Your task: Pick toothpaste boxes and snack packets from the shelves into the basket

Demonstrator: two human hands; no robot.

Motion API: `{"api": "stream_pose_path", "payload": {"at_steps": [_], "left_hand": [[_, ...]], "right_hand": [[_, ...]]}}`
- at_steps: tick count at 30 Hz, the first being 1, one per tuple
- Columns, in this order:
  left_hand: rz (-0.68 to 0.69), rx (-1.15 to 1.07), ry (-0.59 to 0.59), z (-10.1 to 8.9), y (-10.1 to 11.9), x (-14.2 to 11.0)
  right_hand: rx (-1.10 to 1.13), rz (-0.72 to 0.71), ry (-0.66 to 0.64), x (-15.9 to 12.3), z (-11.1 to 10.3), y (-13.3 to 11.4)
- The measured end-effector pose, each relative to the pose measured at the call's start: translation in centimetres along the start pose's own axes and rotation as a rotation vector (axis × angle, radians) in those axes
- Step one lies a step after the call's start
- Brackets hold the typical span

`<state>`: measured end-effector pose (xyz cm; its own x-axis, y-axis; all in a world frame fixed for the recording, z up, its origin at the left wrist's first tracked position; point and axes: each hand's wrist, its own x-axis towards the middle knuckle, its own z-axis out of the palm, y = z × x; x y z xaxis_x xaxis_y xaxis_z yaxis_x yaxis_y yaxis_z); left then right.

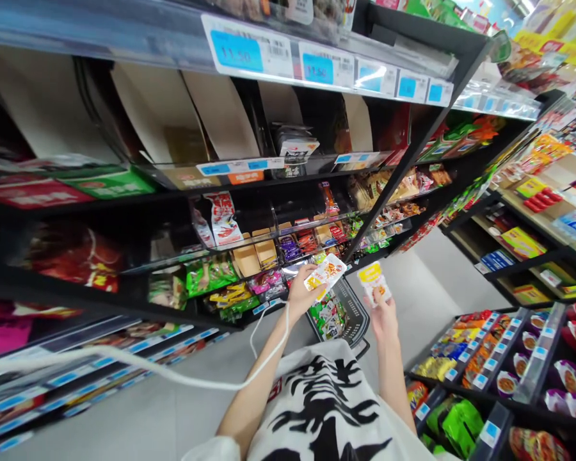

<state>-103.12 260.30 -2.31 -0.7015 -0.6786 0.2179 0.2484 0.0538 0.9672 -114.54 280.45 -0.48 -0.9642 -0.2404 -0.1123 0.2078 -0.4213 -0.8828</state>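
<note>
My left hand (301,291) is closed on the near end of a white and yellow snack packet (327,274), with the printed face up. Some yellow shows under that packet, but I cannot tell whether it is a second one. To the right, my right hand (383,314) pinches another white and yellow snack packet (370,282) by its lower edge, thumb on the front. Below and between the hands, a grey shopping basket (358,314) stands on the floor with several green and white packets (329,318) inside.
Store shelves (249,256) with snack bags and price tags run along the left and front. A low display rack (484,346) of packaged food stands at the right. A white cable (173,372) crosses by my left arm. Grey floor (422,282) shows past the basket.
</note>
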Motion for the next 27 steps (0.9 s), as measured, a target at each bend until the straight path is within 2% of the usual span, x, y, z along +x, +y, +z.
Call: {"api": "stream_pose_path", "payload": {"at_steps": [4, 9, 14, 18, 27], "left_hand": [[0.052, 0.089, 0.006, -0.6, 0.0, 0.0], [-0.113, -0.171, -0.047, 0.0, 0.2, -0.2], [-0.166, -0.338, 0.006, 0.3, 0.5, 0.2], [-0.169, -0.344, 0.036, 0.4, 0.6, 0.4], [-0.207, -0.325, 0.047, 0.8, -0.2, 0.5]], "right_hand": [[0.074, 0.041, -0.066, -0.8, 0.3, 0.7], [0.074, 0.099, -0.145, -1.7, 1.6, 1.7], [0.046, 0.121, -0.134, -1.8, 2.6, 1.8], [-0.012, 0.084, -0.129, -2.1, 3.0, 1.9], [-0.031, 0.135, -0.163, -2.2, 3.2, 2.0]]}}
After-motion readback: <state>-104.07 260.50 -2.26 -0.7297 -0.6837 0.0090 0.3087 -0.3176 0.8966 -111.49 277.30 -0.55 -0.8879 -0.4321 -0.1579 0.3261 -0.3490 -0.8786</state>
